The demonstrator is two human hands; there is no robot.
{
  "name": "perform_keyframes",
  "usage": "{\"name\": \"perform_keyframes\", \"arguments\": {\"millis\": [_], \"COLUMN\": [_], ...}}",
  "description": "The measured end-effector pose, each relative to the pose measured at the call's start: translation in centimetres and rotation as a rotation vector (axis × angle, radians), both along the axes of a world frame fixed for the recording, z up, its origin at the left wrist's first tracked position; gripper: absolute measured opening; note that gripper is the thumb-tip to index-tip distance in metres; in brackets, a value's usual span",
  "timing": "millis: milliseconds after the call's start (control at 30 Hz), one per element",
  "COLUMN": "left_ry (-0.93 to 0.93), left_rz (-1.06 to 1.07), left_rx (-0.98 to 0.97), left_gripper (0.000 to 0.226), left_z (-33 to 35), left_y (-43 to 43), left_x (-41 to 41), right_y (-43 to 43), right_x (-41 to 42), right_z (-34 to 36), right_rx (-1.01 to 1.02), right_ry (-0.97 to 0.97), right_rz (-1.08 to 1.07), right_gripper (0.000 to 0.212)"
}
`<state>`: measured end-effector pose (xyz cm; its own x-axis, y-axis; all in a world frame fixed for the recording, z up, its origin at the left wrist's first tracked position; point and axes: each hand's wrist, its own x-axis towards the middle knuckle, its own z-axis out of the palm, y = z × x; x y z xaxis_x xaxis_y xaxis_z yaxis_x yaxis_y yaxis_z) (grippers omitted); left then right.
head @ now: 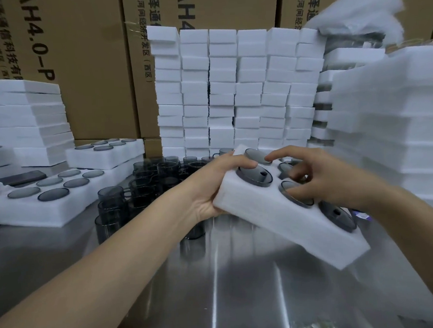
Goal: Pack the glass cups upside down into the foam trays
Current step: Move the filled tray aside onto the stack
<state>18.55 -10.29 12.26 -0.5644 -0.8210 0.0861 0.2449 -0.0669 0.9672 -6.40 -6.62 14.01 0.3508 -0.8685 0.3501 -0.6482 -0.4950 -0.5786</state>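
Step in hand, as I read it: seating the inverted cups flush in the foam tray (277, 223). It looks near full. At least four grey bases show in the holes; the far-right holes are behind the fingers.

Tray location: centre-right, over the steel table (218, 290), tilted with the far-left end raised. The near-right corner is low, but I can't tell if it touches the table.

How to do it well:
- Level the tray or set it flat before pressing. Tilted like this, a loose cup could slide out.
- Press straight down on the flat bases, one cup at a time, until the base sits even with the foam.
- The cup by the thumb (254, 178) and the near-right cup (336, 216) look proud of the foam, so check those.
- Support the foam under the hole being pressed, since it flexes.

Hands:
- left hand (211, 187): grips the far-left end of the tray. The thumb lies over the top edge beside a cup base, the fingers are wrapped underneath and hidden, and the forearm comes in from near-left.
- right hand (320, 175): palm down over the middle of the tray with fingers spread apart and gripping nothing. The index tip reaches the far cup (256, 155). The other tips sit on or just above the middle bases, but blur stops me telling which.

Supply: loose cups (141, 191) stand on the table just left of the tray. Two filled trays (36, 213) lie further left, and empty foam stacks (231, 92) stand behind.
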Motion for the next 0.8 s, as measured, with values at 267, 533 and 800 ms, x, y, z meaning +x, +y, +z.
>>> {"name": "perform_keyframes", "arguments": {"millis": [267, 533, 800], "left_ry": [0.016, 0.271, 0.419], "left_rz": [0.17, 0.779, 1.428], "left_rx": [-0.025, -0.079, 0.013], "left_gripper": [0.039, 0.024, 0.099], "left_z": [2.1, 5.2, 1.0], "left_y": [-0.4, -2.4, -3.1], "left_x": [2.5, 11.4, 24.8], "right_y": [1.2, -1.0, -3.5], "right_x": [0.3, -2.5, -0.9], "right_z": [1.9, 0.7, -4.3], "right_rx": [-0.257, -0.453, -0.335], "right_ry": [-0.234, -0.561, -0.026], "right_rz": [0.008, -0.288, -0.244], "right_gripper": [0.051, 0.014, 0.021]}}
